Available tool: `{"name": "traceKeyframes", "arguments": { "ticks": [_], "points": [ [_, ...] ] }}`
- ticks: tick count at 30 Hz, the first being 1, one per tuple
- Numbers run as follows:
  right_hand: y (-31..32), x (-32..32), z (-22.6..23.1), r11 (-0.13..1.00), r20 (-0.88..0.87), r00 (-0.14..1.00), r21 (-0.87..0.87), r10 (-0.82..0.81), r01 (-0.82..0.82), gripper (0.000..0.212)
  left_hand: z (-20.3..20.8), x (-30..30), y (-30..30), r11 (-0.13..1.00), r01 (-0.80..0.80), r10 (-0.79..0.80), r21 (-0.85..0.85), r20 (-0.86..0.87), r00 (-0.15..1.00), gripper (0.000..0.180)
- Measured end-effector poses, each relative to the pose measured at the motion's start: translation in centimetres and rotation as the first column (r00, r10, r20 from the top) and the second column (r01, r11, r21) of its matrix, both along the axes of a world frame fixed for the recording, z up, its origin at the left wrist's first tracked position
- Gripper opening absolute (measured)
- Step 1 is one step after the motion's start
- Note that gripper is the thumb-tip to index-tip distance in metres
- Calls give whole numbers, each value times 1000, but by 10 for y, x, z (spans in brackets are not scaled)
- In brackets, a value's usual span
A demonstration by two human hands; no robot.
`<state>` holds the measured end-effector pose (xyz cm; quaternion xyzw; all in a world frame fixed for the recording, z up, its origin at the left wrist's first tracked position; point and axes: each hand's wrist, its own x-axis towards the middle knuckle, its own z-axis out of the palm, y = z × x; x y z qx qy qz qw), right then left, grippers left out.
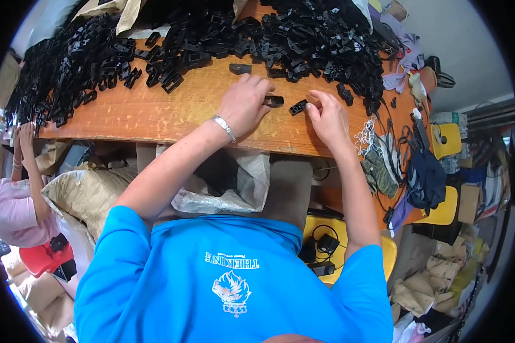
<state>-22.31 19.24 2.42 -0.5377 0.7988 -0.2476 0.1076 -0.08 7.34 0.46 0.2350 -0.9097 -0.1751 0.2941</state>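
Note:
My left hand, with a metal bracelet at the wrist, is over the wooden table with its fingers curled. At its fingertips is a small black plastic part, partly hidden by the fingers. A second black plastic part, with openings in it, is at the thumb and fingertips of my right hand. The two parts are close together but apart. Just beyond my left hand, another black plastic part lies on the table.
A large heap of black plastic parts covers the table's far side. An open white sack hangs below the near edge. Cables and cloth lie at the right. At the far left, a person in pink works at the table.

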Motion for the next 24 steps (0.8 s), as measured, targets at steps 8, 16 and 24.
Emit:
{"name": "traceKeyframes", "arguments": {
  "ticks": [8,16,24],
  "points": [
    [0,4,-5,930,-312,899,-106,306,-353,31,-7,8,-3,999,-44,44,27,10,999,28],
    [-12,30,-1,939,-113,968,-240,224,-246,26,-8,3,-6,996,-51,48,72,41,998,25],
    [-24,43,-8,900,-125,940,-272,318,-340,23,-10,1,-7,995,-43,41,86,24,999,23]
  ]
}}
